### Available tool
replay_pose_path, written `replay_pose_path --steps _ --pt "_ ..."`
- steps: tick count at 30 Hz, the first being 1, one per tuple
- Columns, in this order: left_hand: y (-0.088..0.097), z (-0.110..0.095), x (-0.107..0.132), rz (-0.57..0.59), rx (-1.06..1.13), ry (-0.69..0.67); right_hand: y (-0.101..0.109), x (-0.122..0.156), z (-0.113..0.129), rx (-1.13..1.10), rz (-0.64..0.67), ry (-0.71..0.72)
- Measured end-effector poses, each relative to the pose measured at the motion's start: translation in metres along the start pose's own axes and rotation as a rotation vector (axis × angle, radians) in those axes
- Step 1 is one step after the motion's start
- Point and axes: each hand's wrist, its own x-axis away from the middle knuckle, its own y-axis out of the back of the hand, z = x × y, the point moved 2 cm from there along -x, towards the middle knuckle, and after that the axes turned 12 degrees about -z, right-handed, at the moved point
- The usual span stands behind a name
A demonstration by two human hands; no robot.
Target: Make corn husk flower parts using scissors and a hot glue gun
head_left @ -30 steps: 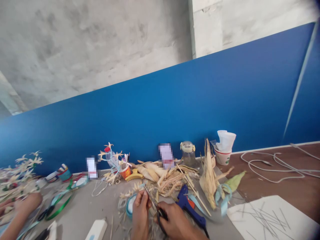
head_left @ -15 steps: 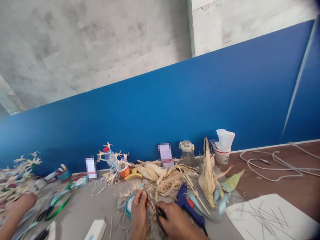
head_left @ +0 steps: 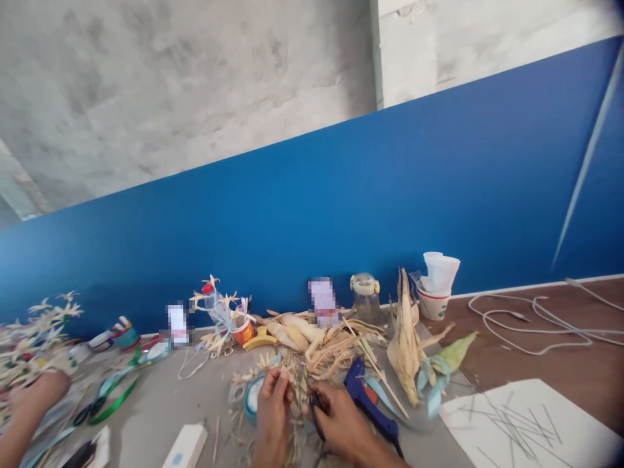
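My right grip (head_left: 341,416) is curled round the black-handled scissors (head_left: 316,415), which sit between my left grip (head_left: 273,403) and the blue glue gun (head_left: 361,391). My left is pinched closed; what it holds is too small to tell.

Here's the left hand (head_left: 273,404), thumb and fingers pinched together, anything between them too small to make out. Just beside it, the right hand (head_left: 341,416) grips black scissors (head_left: 318,416)! Under and around them, scraps litter the table (head_left: 205,383), with a blue-rimmed roll (head_left: 252,401) next to the left wrist. To the right lies a blue glue gun (head_left: 373,406); behind, a heap of husks (head_left: 334,356) and a lidded jar (head_left: 366,300). Far right, thin sticks (head_left: 519,422) criss-cross white paper (head_left: 463,416). Over on the far left, a co-worker's hand (head_left: 47,390) is by pale flowers (head_left: 41,331).
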Motion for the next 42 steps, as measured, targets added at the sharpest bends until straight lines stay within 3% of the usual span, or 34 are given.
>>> replay_pose_path --steps 5,12,19,26,42 --pt "-0.004 -0.003 0.005 0.048 0.124 0.065 -0.006 -0.003 -0.006 -0.3 -0.019 -0.029" --pt "-0.002 0.0 0.003 0.023 0.176 0.085 -0.011 0.002 -0.006 -0.372 0.021 -0.005" --pt "-0.001 -0.002 0.001 0.004 0.179 0.05 -0.004 0.002 0.004 -0.273 0.062 -0.016" --pt "0.001 -0.007 -0.001 -0.026 0.23 0.023 0.011 -0.006 0.008 -0.112 0.184 -0.01" --pt "0.005 -0.004 -0.008 -0.062 0.185 -0.023 0.036 -0.016 0.007 0.02 0.343 0.015"
